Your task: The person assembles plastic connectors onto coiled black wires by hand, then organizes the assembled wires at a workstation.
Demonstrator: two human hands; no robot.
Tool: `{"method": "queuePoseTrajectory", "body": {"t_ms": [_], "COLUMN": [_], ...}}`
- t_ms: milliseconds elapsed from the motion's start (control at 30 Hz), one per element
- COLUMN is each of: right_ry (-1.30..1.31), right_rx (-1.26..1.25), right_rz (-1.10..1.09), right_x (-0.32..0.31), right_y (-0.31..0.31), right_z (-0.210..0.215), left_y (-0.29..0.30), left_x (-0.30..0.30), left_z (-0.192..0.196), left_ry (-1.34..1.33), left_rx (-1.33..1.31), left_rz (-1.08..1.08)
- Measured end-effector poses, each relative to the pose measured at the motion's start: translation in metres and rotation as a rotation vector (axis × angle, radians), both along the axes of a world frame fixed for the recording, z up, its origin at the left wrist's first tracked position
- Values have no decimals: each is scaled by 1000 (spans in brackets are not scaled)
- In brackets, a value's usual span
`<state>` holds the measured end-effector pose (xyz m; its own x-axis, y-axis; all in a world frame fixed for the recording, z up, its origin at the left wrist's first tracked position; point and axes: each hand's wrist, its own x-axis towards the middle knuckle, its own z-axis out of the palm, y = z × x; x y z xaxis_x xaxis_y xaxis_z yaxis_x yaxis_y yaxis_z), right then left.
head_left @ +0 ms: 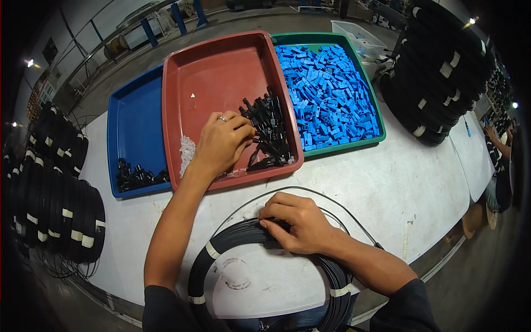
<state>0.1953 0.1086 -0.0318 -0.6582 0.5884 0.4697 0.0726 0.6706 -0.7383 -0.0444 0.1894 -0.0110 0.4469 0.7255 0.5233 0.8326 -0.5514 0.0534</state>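
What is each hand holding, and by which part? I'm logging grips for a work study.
The right hand pinches the black cable coil at its upper rim. The left hand reaches into the black connectors in the red tray; its hold is hidden.

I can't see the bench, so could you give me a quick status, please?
Left hand in red tray, fingers on black connectors. Right hand pinching black cable coil. Nothing obstructing.
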Motion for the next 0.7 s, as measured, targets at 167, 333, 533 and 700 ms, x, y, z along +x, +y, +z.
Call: {"method": "queuePoseTrajectory", "body": {"t_ms": [167, 333, 533, 700], "right_ry": [-21, -31, -44, -42], "right_rx": [12, 28, 32, 26], "right_rz": [-10, -5, 4, 7], "right_x": [1, 2, 2, 2], "right_y": [-1, -1, 0, -1], "right_z": [1, 2, 1, 1], "left_y": [-4, -7, -9, -8], "left_x": [-2, 0, -2, -4], "left_z": [1, -1, 1, -3], "left_ry": [17, 1, 6, 45], "left_rx": [36, 23, -15, 36], "left_rz": [5, 40, 130, 43]}}
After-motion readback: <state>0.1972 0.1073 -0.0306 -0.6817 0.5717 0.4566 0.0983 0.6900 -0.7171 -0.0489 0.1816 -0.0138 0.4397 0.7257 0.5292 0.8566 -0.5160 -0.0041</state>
